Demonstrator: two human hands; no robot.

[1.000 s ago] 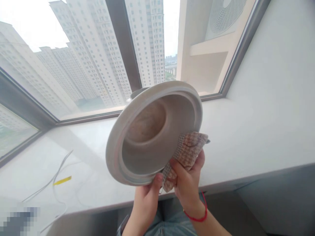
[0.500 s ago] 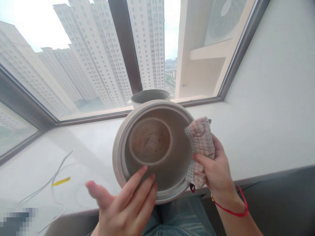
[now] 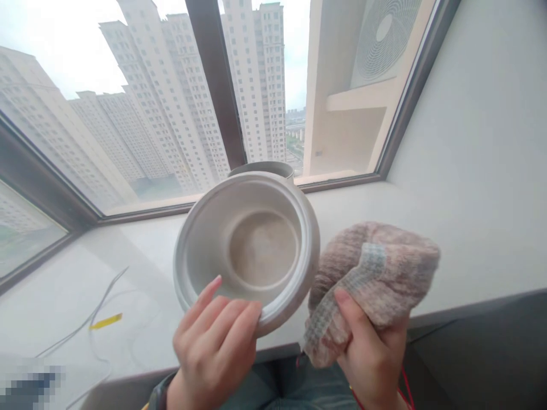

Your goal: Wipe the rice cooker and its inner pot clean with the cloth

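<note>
A wide, dull grey metal pot (image 3: 200, 233) is tilted so that its mouth faces me. Brownish discoloration covers part of its round bottom. My left hand (image 3: 220, 341) grips the near rim, its fingers over the edge and the index finger raised. To the right of the pot, my right hand (image 3: 371, 347) clutches a bunched pink-and-grey cloth (image 3: 397, 279), the thumb pressed on its checked band. The cloth is slightly blurred and looks close to the pot's side; whether they touch, I cannot tell.
Behind the tilted pot stands another grey pot (image 3: 273, 167), mostly hidden, by the window frame (image 3: 342, 179). On the white sill (image 3: 145, 319) at left lie a thin white cable (image 3: 96, 304) and a yellow strip (image 3: 106, 322). The sill's front edge runs before my legs.
My left hand has gone from open fingers inside the pot to gripping its rim. The pot has turned and shifted left. My right hand has drawn the cloth off the rim, rightward and nearer.
</note>
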